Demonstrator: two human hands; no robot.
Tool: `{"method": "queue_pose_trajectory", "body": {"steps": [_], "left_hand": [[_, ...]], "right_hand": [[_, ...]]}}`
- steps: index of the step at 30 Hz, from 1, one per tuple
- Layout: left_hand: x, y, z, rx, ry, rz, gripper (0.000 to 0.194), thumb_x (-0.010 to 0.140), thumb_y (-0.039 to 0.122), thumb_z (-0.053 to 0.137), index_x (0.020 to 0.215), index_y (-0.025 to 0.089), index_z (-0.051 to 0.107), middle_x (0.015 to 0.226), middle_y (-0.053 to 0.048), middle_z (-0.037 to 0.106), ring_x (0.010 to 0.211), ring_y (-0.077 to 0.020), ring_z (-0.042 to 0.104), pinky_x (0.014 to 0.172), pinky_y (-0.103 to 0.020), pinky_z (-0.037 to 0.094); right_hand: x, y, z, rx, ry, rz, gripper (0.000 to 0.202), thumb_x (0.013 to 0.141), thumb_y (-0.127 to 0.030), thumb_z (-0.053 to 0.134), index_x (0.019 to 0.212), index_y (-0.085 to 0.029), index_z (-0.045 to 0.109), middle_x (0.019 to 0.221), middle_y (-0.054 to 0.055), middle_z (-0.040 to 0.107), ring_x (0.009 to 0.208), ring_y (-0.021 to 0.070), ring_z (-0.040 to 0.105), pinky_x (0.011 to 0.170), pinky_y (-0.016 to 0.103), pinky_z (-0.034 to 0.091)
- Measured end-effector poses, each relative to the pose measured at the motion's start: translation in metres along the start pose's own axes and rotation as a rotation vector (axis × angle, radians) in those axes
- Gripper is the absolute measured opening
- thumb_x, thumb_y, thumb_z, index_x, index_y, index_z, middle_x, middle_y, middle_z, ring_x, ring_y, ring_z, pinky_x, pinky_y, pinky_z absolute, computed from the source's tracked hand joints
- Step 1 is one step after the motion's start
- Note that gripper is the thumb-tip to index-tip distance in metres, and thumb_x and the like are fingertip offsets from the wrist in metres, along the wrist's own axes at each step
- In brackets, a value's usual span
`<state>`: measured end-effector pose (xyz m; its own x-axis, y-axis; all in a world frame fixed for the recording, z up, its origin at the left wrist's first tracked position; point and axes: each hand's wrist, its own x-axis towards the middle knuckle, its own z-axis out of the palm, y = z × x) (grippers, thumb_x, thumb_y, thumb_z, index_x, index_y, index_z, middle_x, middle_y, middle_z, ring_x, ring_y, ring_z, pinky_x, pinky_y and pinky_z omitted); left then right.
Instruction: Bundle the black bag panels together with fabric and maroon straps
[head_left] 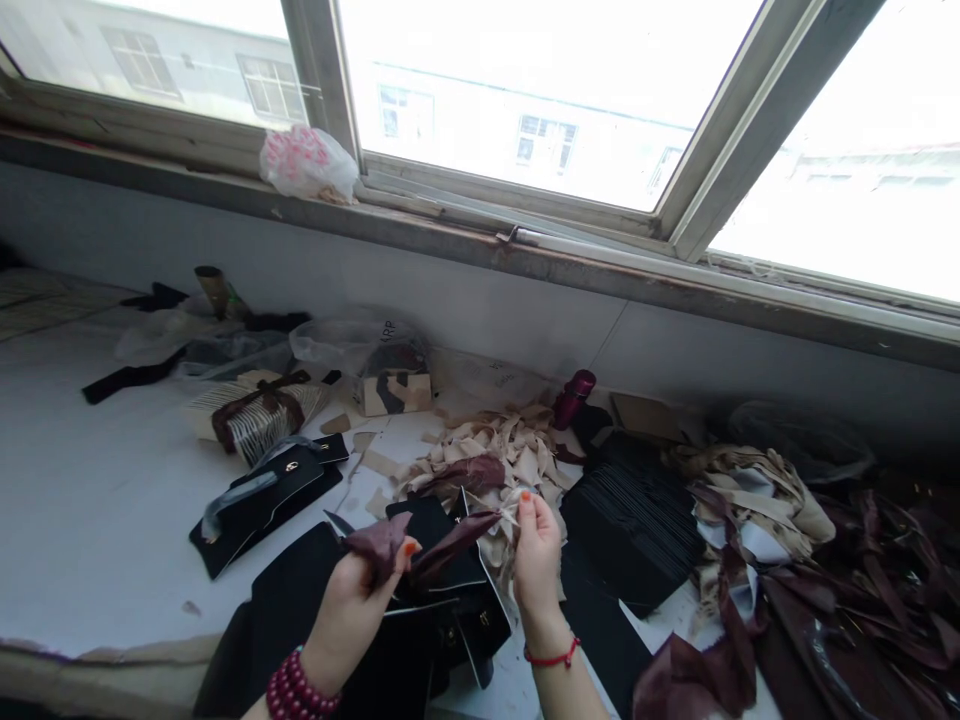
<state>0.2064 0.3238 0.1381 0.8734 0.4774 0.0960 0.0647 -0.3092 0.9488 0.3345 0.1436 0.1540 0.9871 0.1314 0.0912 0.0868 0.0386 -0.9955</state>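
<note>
My left hand [360, 592] is closed round a crumpled piece of maroon cloth [379, 545]. A dark pointed tip [339, 521] shows beside that cloth; I cannot tell what it belongs to. From near my left hand a twisted maroon cloth strip [457, 540] runs to my right hand [538, 545], whose thumb and finger pinch its pale, frayed end [510, 507]. Beneath both hands lie black flat pieces [427, 535] with white edges and small gold-coloured metal fittings. A heap of beige cloth scraps [517, 445] lies just behind them.
Stacked black sheets [630, 515] stand to the right, with maroon cloth [847, 620] beyond. A dark pink bottle [574, 398] is near the wall. Leftward lie black pieces [274, 495] with a grey strip and a striped bundle [259, 412]. A plastic bag [309, 165] sits on the windowsill.
</note>
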Motion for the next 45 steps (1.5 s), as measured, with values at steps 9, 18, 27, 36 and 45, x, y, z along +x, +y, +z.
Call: {"method": "queue_pose_trajectory", "body": {"steps": [9,18,27,36,45], "left_hand": [[0.000,0.016,0.032,-0.192,-0.125,-0.024,0.036,0.075,0.039,0.072,0.105,0.019,0.066,0.110,-0.007,0.071,0.106,-0.0257,0.065,0.098,-0.039,0.052],[0.001,0.015,0.017,-0.111,-0.205,-0.052,0.035,0.083,0.043,0.063,0.106,0.017,0.069,0.105,-0.008,0.073,0.099,-0.0242,0.068,0.090,-0.032,0.055],[-0.002,0.010,0.006,-0.062,-0.245,-0.089,0.033,0.082,0.046,0.062,0.098,0.018,0.070,0.094,-0.007,0.074,0.090,-0.0239,0.070,0.086,-0.031,0.055],[0.008,0.047,0.009,-0.282,-0.519,-0.203,0.039,0.084,0.046,0.062,0.111,0.018,0.063,0.110,-0.006,0.070,0.110,-0.0214,0.061,0.101,-0.030,0.043],[0.006,0.044,0.013,-0.315,-0.439,-0.340,0.043,0.077,0.049,0.069,0.100,0.013,0.067,0.101,-0.008,0.073,0.097,-0.0233,0.065,0.085,-0.029,0.051]], "right_hand": [[-0.017,-0.023,0.008,-0.155,-0.283,-0.129,0.036,0.093,-0.042,0.046,0.077,-0.014,0.063,0.072,0.003,0.059,0.070,0.0125,0.053,0.066,0.024,0.040],[-0.012,-0.032,-0.015,-0.542,-0.501,-0.380,0.022,0.085,-0.039,0.061,0.086,-0.018,0.064,0.075,0.001,0.051,0.069,0.0112,0.048,0.062,0.024,0.035],[-0.006,-0.027,-0.023,-0.586,-0.503,-0.555,0.027,0.091,-0.031,0.053,0.069,-0.016,0.052,0.071,0.001,0.048,0.065,0.0087,0.044,0.058,0.022,0.031],[-0.013,-0.036,-0.015,-0.632,-0.358,-0.977,0.008,0.085,-0.020,0.063,0.078,-0.016,0.061,0.067,0.002,0.049,0.063,0.0103,0.041,0.056,0.024,0.031],[-0.018,-0.038,-0.019,-0.670,-0.271,-1.042,0.003,0.083,-0.018,0.064,0.082,-0.016,0.061,0.068,0.003,0.055,0.065,0.0120,0.042,0.059,0.026,0.034]]}}
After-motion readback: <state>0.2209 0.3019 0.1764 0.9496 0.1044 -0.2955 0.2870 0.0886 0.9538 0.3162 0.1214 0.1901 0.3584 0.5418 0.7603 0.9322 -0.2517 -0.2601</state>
